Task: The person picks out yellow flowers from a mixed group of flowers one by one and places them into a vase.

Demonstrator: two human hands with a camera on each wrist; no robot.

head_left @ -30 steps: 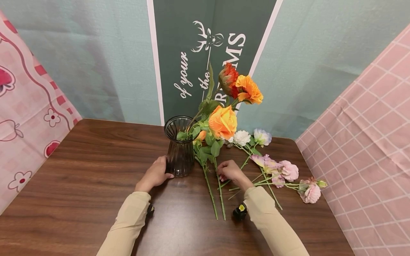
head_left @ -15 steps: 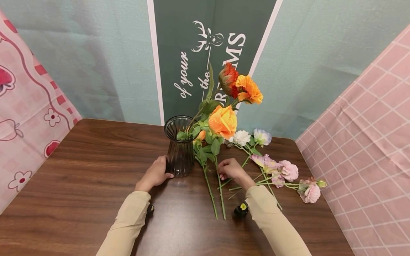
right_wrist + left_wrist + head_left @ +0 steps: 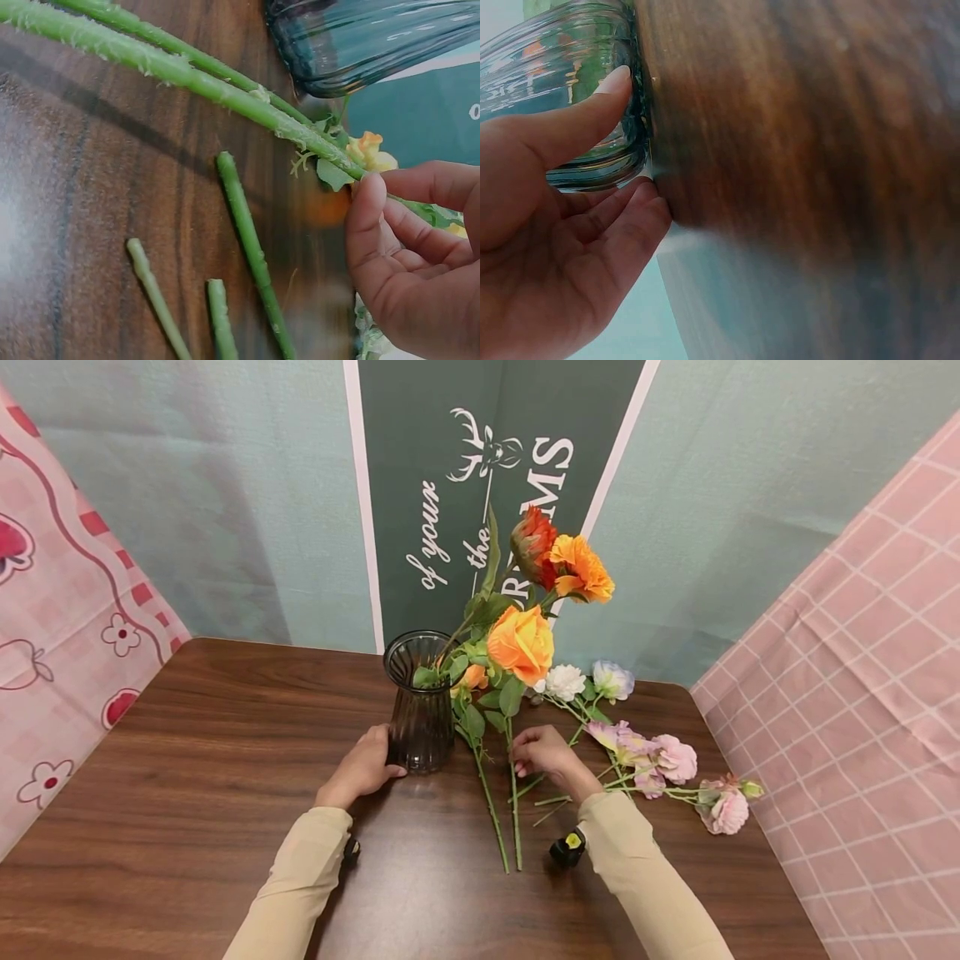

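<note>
A dark, ribbed glass vase (image 3: 422,731) stands upright on the table. My left hand (image 3: 365,764) holds it low down; in the left wrist view the thumb (image 3: 592,124) lies across the glass near its base. Red and orange flowers (image 3: 581,570) lean out over the vase's right side. To the right, my right hand (image 3: 546,753) pinches the green stem (image 3: 217,90) of an orange rose (image 3: 521,645) between thumb and forefinger. A second stem (image 3: 491,814) runs beside it on the left, with its bloom partly hidden behind leaves.
On the right of the wooden table (image 3: 225,793) lie several loose flowers: a white one (image 3: 566,682), a pale blue one (image 3: 613,681) and pink ones (image 3: 677,758). Their cut stem ends lie under and near my right hand. A patterned cloth wall (image 3: 300,510) rises behind the table.
My right hand has shifted slightly right and away from me. The lower end of the pinched stem has swung a little left, and the leaves below the rose have turned. The left hand stays put.
</note>
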